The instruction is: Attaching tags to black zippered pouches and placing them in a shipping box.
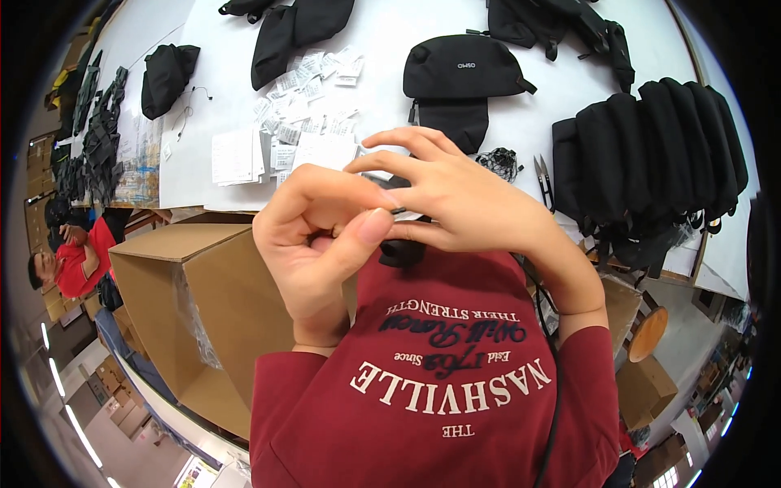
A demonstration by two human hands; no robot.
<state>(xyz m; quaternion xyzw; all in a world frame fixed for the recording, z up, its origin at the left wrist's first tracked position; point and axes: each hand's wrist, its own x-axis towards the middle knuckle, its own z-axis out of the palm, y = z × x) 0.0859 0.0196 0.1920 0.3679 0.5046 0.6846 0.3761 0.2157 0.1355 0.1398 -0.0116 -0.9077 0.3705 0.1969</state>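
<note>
From the head camera, the open brown cardboard box [195, 285] at the table's edge shows clear plastic lining inside; what else it holds cannot be made out. Above the maroon printed shirt [439, 382], the left hand [313, 244] and right hand [455, 199] meet, fingers curled, together pinching a small black-and-white tag [399, 213]. Behind lie scattered white paper labels [305, 106], a black fabric pouch [460, 69], a row of black bags [651, 154] and small snips [543, 180].
</note>
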